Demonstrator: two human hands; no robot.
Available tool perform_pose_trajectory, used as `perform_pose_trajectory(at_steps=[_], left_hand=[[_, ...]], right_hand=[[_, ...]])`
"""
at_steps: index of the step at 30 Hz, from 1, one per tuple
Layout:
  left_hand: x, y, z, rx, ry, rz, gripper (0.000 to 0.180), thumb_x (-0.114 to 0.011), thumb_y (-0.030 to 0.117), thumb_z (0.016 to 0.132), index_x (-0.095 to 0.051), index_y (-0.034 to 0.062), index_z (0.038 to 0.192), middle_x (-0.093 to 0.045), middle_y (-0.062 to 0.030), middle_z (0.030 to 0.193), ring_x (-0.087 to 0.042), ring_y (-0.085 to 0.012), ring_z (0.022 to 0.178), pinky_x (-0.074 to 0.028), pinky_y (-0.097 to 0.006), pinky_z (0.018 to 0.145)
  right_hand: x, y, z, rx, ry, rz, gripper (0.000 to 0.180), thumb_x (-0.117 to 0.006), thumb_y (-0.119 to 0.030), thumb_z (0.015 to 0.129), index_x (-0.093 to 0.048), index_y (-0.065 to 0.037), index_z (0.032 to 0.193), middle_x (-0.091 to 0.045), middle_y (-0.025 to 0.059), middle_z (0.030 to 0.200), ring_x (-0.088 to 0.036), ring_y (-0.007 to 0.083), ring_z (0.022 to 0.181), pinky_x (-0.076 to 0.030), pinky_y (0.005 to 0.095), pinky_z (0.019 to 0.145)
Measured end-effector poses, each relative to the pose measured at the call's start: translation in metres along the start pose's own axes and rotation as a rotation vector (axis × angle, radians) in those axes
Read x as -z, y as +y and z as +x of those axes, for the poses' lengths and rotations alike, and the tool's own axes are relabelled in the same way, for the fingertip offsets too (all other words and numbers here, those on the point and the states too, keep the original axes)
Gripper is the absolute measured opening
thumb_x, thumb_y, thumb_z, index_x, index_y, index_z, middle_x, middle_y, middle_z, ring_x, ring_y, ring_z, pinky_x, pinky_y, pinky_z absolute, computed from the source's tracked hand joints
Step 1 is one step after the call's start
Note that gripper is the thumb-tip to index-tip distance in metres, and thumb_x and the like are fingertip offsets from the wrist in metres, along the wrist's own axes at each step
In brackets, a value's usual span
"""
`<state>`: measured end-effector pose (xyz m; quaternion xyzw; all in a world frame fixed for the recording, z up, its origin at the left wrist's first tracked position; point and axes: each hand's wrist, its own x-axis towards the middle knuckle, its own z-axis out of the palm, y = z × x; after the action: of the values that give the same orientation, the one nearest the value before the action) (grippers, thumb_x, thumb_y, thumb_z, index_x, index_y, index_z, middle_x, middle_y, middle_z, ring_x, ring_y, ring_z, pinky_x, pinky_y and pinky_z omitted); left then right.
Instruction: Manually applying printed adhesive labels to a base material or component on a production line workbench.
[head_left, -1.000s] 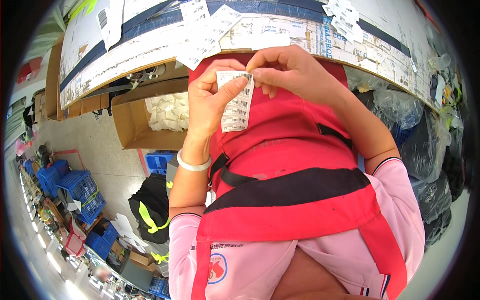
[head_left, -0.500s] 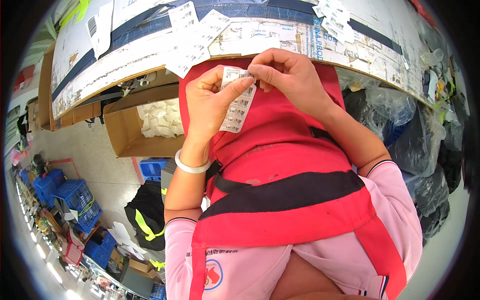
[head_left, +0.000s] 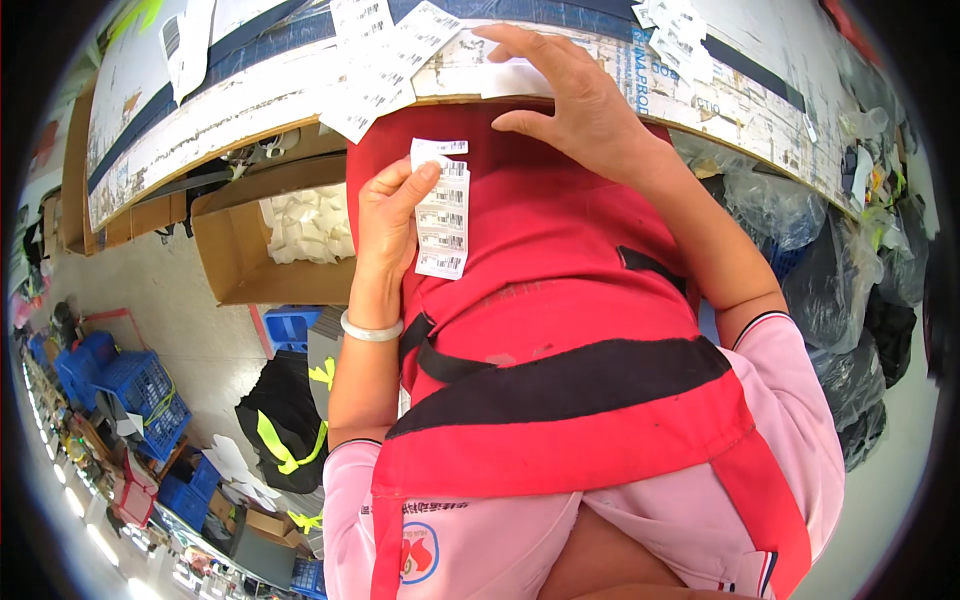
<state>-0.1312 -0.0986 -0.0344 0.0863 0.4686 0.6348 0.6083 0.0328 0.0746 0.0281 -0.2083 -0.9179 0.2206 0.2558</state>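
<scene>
My left hand (head_left: pixel 391 212) pinches a white strip of barcode labels (head_left: pixel 441 222) between thumb and fingers, held upright over my red apron (head_left: pixel 560 260). The strip's top label stands a little apart from those under it. My right hand (head_left: pixel 572 97) is raised off to the right near the table edge, fingers and thumb spread, and no object shows in it. On the worn white table (head_left: pixel 270 108) beyond, more label sheets (head_left: pixel 388 75) lie overlapping, and a smaller pile of labels (head_left: pixel 680 42) lies farther right.
Under the table at left stands an open cardboard box (head_left: pixel 235 250) with small white pieces (head_left: pixel 308 225) inside. Clear plastic bags (head_left: pixel 835 270) crowd the right side. Blue crates (head_left: pixel 147 392) and a black bag with yellow-green straps (head_left: pixel 283 425) are on the floor at left.
My right hand has let go of the strip's top and moved up and away toward the table, its fingers opening. My left hand, still pinching the strip, has shifted slightly left and down.
</scene>
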Motion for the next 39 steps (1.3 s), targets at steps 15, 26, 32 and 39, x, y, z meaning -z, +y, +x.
perform_pose_trajectory(at_steps=[15,26,32,39], left_hand=[[-0.017,0.013,-0.006,-0.103,-0.122,0.006,0.009,-0.064,0.005,0.086,-0.067,-0.0010,0.092,-0.066,-0.0032,0.087,-0.060,-0.0090,0.075,-0.049,-0.023,0.068],[-0.015,0.010,-0.004,-0.095,-0.111,-0.002,0.009,-0.064,0.007,0.087,-0.068,0.0000,0.093,-0.067,-0.0037,0.087,-0.061,-0.0088,0.075,-0.048,-0.022,0.068],[-0.015,0.009,-0.003,-0.072,-0.110,-0.019,0.012,-0.064,0.007,0.087,-0.067,0.0001,0.097,-0.068,-0.0046,0.087,-0.062,-0.0093,0.075,-0.049,-0.022,0.068],[-0.012,0.008,-0.002,-0.055,-0.105,-0.033,0.015,-0.063,0.006,0.087,-0.066,-0.0008,0.100,-0.068,-0.0065,0.089,-0.063,-0.0101,0.075,-0.050,-0.023,0.068]], right_hand=[[-0.003,0.018,-0.003,-0.054,-0.084,-0.242,0.051,-0.074,-0.027,0.073,-0.056,-0.007,0.116,-0.054,0.0123,0.122,-0.047,0.0313,0.116,-0.037,0.0392,0.100],[-0.023,0.019,-0.002,-0.113,-0.057,-0.227,0.038,-0.073,-0.025,0.074,-0.059,-0.009,0.105,-0.056,0.0099,0.113,-0.050,0.0296,0.110,-0.039,0.0399,0.095],[-0.023,0.021,-0.003,-0.120,-0.039,-0.218,0.035,-0.072,-0.025,0.075,-0.060,-0.010,0.104,-0.057,0.0090,0.113,-0.051,0.0292,0.109,-0.039,0.0395,0.095],[-0.026,0.026,-0.004,-0.095,0.001,-0.218,0.035,-0.071,-0.030,0.076,-0.061,-0.010,0.103,-0.057,0.0077,0.112,-0.051,0.0283,0.107,-0.039,0.0387,0.093]])
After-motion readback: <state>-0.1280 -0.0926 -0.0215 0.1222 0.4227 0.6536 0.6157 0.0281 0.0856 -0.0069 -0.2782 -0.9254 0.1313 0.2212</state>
